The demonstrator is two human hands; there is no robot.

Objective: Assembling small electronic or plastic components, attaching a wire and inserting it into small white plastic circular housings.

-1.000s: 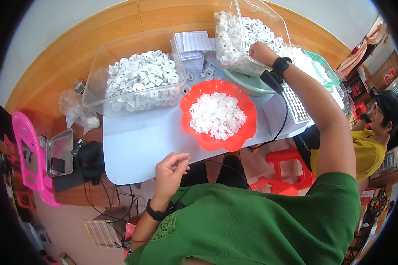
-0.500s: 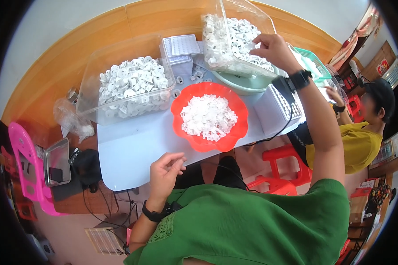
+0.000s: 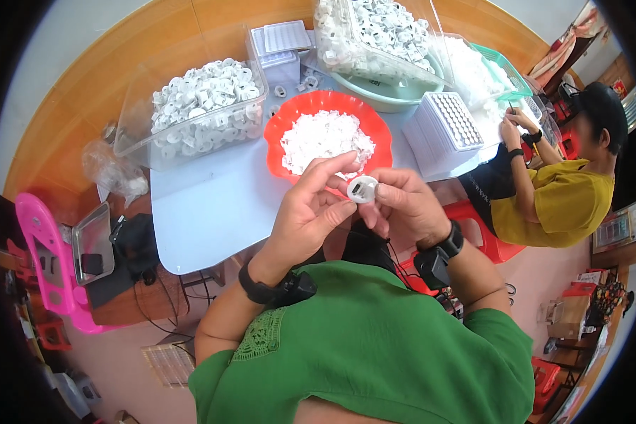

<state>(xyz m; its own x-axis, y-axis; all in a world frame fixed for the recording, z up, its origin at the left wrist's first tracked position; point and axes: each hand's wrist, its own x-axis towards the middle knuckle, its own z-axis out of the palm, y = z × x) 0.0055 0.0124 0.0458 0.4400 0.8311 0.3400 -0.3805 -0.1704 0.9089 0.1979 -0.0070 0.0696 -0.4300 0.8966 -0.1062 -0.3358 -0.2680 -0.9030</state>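
In front of my chest, over the near rim of the red scalloped bowl (image 3: 381, 131), both hands meet at a small round white plastic part (image 3: 361, 189) with a dark slot in its face. The thumb and fingers of my right hand (image 3: 406, 201) pinch its right side. My left hand (image 3: 307, 205) has its thumb and a finger at the left edge of the part, with the index finger stretched out above. Whether a smaller piece is also between the left fingers is hidden. Small clear-white plastic pieces (image 3: 325, 141) fill the bowl.
Clear bins of white round parts stand at the left (image 3: 191, 145) and far middle (image 3: 396, 63), the latter over a pale green basin (image 3: 374, 95). Stacked white trays (image 3: 442, 134) stand right of the bowl. A co-worker in yellow (image 3: 558, 205) sits at the right, hands over the table.
My right hand has come back from the far bin with a round white part. My left hand has risen to meet it near the bowl. The view has shifted slightly.
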